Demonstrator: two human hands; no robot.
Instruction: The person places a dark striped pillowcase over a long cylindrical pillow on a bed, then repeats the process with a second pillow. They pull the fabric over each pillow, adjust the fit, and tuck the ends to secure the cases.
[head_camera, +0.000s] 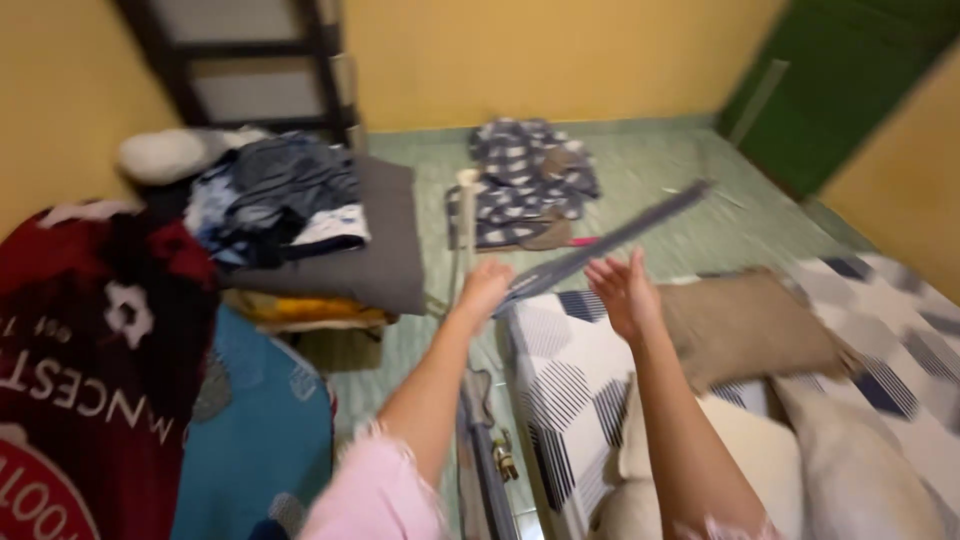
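Your left hand (487, 284) is closed around the near end of a long, thin grey-blue strip (610, 240) — could be a folded bit of cloth or a flat slat, the motion blur makes it hard to call. It runs up and to the right from your fist, out over the pale green floor (700, 215), with its far end hanging in the air. Your right hand (622, 290) is just beside the strip with fingers spread and palm open, holding nothing; whether it actually touches the strip, can't tell. Both hands sit above the corner of a mattress in a white sheet with navy geometric patches (570, 375), and a tan pillow (745, 325) lies on it just right of your right hand. Off to your left there's a heap of folded clothes (275, 195) on a grey folded blanket (385, 250), and nearer you a dark red printed fabric (80, 360) next to a teal cloth (265, 430). Further back on the floor, a checked navy-and-white garment (525, 180) lies crumpled below the yellow wall (560, 55), and a green door (850, 80) stands at the far right.
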